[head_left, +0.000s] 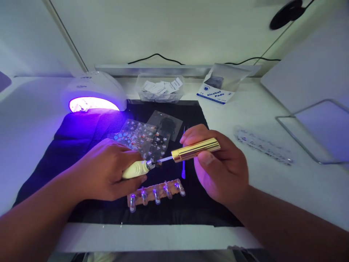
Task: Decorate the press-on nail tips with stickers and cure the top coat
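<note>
My left hand (106,171) grips a small cream bottle (135,169), tilted with its neck pointing right. My right hand (218,165) holds a gold cap (195,149) whose thin brush (164,159) reaches into the bottle's neck. Both hands hover over a black mat (81,134). Just below them lies a wooden strip (155,191) carrying several clear nail tips.
A white nail lamp (94,92) glows purple at the mat's back left. Sticker sheets (141,136) lie mid-mat, a thin blue tool (183,171) beside them. A clear box of pads (160,89), an "Alcohol Pads" pack (218,92) and a transparent ruler (263,145) sit behind and right.
</note>
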`<state>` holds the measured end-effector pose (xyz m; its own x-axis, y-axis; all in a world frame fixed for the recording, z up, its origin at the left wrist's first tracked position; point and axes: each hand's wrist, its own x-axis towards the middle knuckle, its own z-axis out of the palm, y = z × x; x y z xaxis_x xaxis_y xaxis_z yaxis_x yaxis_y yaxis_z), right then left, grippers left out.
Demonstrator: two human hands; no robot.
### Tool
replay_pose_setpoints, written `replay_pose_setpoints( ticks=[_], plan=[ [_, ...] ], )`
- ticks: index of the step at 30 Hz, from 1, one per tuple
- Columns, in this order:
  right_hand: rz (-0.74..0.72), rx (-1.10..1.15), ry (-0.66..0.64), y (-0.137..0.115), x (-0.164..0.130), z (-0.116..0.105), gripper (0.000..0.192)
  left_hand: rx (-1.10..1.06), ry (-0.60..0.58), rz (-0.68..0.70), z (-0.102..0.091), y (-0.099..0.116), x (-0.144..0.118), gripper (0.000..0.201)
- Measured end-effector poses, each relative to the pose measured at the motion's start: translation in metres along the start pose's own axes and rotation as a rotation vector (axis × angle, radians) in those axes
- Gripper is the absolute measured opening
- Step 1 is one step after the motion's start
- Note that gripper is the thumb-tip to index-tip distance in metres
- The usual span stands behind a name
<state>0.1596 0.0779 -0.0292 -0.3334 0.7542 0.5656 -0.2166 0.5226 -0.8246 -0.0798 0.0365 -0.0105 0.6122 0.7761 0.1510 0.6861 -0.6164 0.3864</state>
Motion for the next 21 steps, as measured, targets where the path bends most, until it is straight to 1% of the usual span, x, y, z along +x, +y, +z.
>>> replay_pose_setpoints(
  ticks=[4,10,12,14,16,21],
  plan=[
    [-0.026,-0.101,-0.063,-0.003,0.002,0.001,0.014,0.016,-0.037,-0.013,0.000,0.001,0.001,0.029],
    [-0.061,-0.343,-0.280,-0.013,0.009,0.005,0.008,0.112,-0.069,-0.033,0.000,0.006,0.003,0.027],
    [-0.076,-0.382,-0.302,-0.015,0.010,0.006,0.007,0.116,-0.068,-0.040,0.001,0.007,0.003,0.027],
    [-0.074,-0.391,-0.283,-0.016,0.010,0.006,0.006,0.092,-0.065,-0.037,0.001,0.007,0.004,0.027],
    [-0.043,-0.356,-0.232,-0.015,0.009,0.005,0.005,0.071,-0.068,-0.028,0.001,0.007,0.003,0.027],
    [0.040,-0.137,-0.026,-0.008,0.006,-0.005,0.010,0.059,-0.043,0.001,-0.002,0.003,-0.002,0.027]
  ],
)
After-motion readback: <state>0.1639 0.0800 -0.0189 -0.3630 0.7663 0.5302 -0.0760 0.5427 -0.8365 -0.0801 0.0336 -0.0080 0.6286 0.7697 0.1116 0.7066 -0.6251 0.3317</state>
